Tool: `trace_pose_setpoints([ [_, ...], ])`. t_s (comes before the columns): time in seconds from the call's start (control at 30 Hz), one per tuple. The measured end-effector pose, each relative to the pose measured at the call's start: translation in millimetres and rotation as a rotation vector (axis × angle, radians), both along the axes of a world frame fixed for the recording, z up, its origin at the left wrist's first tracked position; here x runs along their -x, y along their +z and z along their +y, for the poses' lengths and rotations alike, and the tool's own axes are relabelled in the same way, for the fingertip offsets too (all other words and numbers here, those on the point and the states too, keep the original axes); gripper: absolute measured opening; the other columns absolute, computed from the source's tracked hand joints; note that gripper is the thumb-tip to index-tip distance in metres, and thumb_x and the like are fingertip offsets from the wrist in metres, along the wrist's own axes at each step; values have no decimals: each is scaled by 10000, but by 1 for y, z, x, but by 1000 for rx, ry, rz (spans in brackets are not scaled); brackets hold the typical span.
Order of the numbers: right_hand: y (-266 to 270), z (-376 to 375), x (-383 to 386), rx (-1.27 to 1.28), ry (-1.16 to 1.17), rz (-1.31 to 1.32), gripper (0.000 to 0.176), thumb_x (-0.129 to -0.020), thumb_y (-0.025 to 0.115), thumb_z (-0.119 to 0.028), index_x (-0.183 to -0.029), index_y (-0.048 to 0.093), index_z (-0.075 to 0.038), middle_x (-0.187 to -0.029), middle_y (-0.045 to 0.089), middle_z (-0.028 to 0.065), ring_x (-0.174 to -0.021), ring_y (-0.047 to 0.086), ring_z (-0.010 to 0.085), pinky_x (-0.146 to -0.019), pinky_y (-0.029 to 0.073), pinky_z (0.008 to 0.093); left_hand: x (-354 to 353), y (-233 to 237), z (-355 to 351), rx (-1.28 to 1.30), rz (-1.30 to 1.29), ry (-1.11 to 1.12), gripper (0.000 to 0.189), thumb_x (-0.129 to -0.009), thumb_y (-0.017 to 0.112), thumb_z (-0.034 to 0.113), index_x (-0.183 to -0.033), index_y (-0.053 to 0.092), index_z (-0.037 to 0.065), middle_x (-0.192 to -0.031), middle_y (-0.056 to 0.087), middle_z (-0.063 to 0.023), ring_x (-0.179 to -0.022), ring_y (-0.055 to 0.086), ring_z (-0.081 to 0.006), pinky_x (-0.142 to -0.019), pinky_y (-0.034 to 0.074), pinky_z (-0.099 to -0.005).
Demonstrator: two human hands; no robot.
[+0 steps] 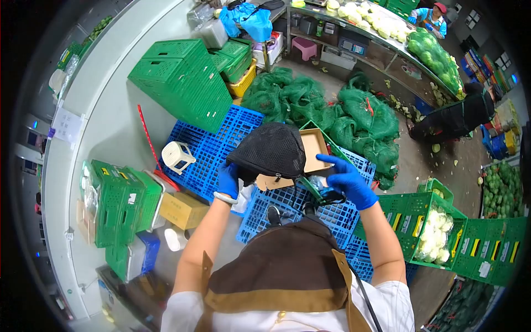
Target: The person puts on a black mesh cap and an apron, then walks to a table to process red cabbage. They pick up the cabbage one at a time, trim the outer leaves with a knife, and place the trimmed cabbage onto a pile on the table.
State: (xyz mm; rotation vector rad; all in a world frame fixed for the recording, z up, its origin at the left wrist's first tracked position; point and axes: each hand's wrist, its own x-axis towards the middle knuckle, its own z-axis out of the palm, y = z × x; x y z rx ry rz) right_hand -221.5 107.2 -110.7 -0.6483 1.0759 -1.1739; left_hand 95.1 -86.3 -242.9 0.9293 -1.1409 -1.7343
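Observation:
My left hand [227, 181], in a blue glove, grips the lower left edge of a black mesh bag [269, 150]. Its fingers are partly hidden by the bag. My right hand [352, 181], also gloved in blue, is held to the right with fingers apart and nothing visible in it. Below and between my hands stands a narrow green crate [329, 143]. An open cardboard box [313, 149] sits at the crate, partly covered by the bag. Something clear and plastic [316, 181] shows near my right fingers.
Blue pallets [207, 135] lie underfoot, with a small white stool [178, 156] on them. Green netting [368, 119] is heaped ahead. Stacked green crates [180, 80] stand left; a crate of pale vegetables [435, 235] is right. A co-worker [433, 21] stands behind the far bench.

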Motion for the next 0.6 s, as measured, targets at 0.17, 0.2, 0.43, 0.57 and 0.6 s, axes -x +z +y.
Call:
trace_pose_setpoints([
  [0.17,47,-18,2,87,10,-220,537,-875,614,-43,-1400,510,-4,-768,658,60,-552,544,72,-500,406,188,21,-12,36,-76,52,141,400,-993,614,309,-1248,625,1,-1176,680,-84,-1035,636,-180,-920,487,-331],
  [0.2,58,-23,-2,83,15,-234,508,-891,613,-68,-1386,522,-2,-768,651,57,-584,558,77,-505,412,186,27,-19,43,-122,104,178,413,-993,614,315,-1260,617,1,-1183,678,-88,-1041,638,-184,-921,489,-333],
  [0.43,75,-58,8,16,245,-10,461,-899,619,-97,-1356,575,-62,-773,629,37,-614,540,61,-497,387,180,36,-26,91,-249,180,444,509,-970,633,397,-1270,612,-14,-1172,681,-90,-1039,637,-189,-895,498,-335],
  [0.57,21,-67,12,213,267,362,558,-817,704,-2,-1355,564,-53,-1023,686,79,-901,662,115,-706,539,211,12,1,103,-120,-55,607,497,-996,595,383,-1267,612,-33,-1166,680,-92,-1027,616,-169,-916,480,-322],
  [0.6,-4,-71,20,257,351,565,601,-802,725,33,-1369,547,-60,-1170,662,86,-1034,651,149,-839,557,280,8,1,106,-125,-67,662,455,-999,597,346,-1255,621,-29,-1151,685,-87,-1012,616,-167,-911,483,-325],
])
